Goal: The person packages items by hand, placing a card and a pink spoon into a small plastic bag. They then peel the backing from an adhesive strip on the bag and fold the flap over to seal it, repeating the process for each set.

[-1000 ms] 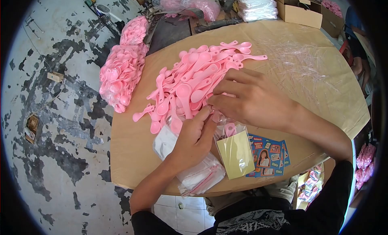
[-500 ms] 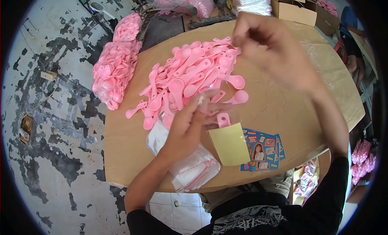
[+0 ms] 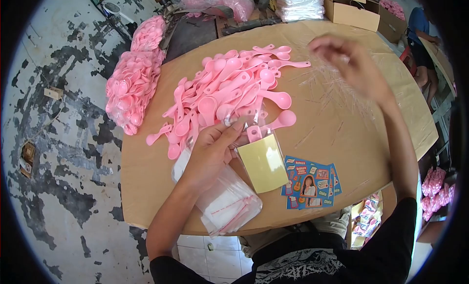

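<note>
My left hand (image 3: 211, 149) pinches the top of a clear plastic bag (image 3: 274, 137). Inside the bag are a pale yellow card (image 3: 264, 163) and a pink spoon, whose holed handle end (image 3: 254, 133) shows above the card. Under my left wrist lies a stack of clear plastic bags (image 3: 229, 202) with red lines at their ends. Raised over the table's right half, my right hand (image 3: 352, 64) is somewhat blurred, with its fingers bent and apart and nothing visible in them. Thin clear plastic strips (image 3: 349, 96) are scattered below it. A heap of pink spoons (image 3: 224, 88) spreads beyond my left hand.
Blue printed cards (image 3: 310, 184) lie near the table's front edge. Bulging bags of pink spoons (image 3: 132, 88) stand at the left. Cardboard boxes (image 3: 351, 13) and stacked white plastic packs (image 3: 299, 5) are at the back. A person (image 3: 421, 44) sits at far right.
My right hand has moved right, away from the spoon heap, and its fingers have loosened. The bag in my left hand now hangs more plainly in view, its top flap no longer spread.
</note>
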Tool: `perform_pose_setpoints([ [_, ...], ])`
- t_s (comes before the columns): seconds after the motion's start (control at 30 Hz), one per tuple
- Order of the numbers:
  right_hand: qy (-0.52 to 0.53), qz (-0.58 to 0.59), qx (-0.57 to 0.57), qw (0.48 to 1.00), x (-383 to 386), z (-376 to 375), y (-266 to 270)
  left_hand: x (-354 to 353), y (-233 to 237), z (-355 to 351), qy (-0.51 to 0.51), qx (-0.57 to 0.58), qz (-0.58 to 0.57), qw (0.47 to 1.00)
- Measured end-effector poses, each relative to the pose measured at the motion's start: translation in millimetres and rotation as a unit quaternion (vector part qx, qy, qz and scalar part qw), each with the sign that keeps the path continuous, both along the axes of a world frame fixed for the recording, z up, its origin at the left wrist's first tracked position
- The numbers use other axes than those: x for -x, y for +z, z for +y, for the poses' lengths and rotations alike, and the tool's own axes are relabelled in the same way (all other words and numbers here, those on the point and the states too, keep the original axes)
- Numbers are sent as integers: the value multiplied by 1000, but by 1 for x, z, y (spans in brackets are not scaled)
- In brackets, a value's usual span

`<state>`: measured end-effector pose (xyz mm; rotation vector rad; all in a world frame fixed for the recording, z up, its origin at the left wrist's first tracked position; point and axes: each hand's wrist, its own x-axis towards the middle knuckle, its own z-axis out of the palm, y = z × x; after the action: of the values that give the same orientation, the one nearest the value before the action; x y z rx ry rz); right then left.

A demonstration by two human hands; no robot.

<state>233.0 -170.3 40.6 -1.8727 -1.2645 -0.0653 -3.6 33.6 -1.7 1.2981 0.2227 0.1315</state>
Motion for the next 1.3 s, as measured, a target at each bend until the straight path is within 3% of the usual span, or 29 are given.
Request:
perform_pose_setpoints([
  [0.07,131,100,14,986,40,13,-18,1,0,-5,27,-2,-15,1000],
  [0.17,209,200,126,949,89,25,-16,2,-1,-12,55,-17,-26,998],
  [0.27,210,314,-21,926,92,35,-42,0,5,-20,41,-31,-40,998],
  [0.57,244,206,-2,948,87,31,-40,3,-8,-12,15,-76,-49,996],
  [0.7,221,284,-2,933,88,27,-27,1,0,-16,27,-88,-77,993],
  [0.77,196,328,6,924,92,27,-25,5,-2,-8,10,-173,-68,983],
  [1.07,276,120,-98,949,71,32,-45,5,4,6,-42,-294,-69,952],
  [1.3,307,-1,-75,949,64,29,-40,4,3,6,-43,-307,-104,945],
])
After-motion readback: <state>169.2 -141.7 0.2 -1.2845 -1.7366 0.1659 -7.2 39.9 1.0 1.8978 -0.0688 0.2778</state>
